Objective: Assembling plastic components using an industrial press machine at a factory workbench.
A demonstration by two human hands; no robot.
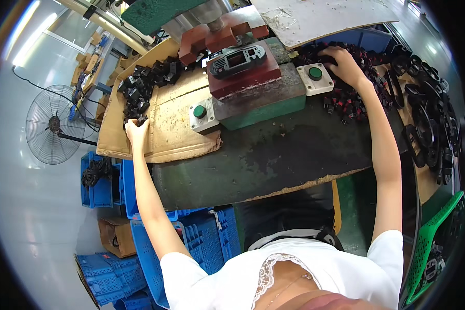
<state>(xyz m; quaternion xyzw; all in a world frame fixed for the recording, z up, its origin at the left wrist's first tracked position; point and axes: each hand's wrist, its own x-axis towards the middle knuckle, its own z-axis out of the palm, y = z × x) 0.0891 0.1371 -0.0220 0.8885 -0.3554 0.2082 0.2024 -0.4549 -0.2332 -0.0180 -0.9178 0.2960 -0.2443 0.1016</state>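
Note:
My left hand (137, 129) is at the near end of a heap of small black plastic parts (137, 90), its fingers closed on a black plastic part (142, 118). Over on the right, my right hand (343, 64) reaches into a pile of small black and red parts (346, 101). Its fingers are curved with the thumb apart, and their tips partly merge with the pile. Between my hands, a black and grey oval housing (237, 60) with a rectangular opening lies on the dark red fixture block (245, 81) of a press.
A red press head (212, 41) hangs just above the housing. Green push buttons (199, 111) (315, 73) flank the fixture. Cardboard (178, 119) lies under the left heap. Black strap-like parts (431, 119) cover the right side. Blue crates (196, 248) stand below left, near a fan (54, 124).

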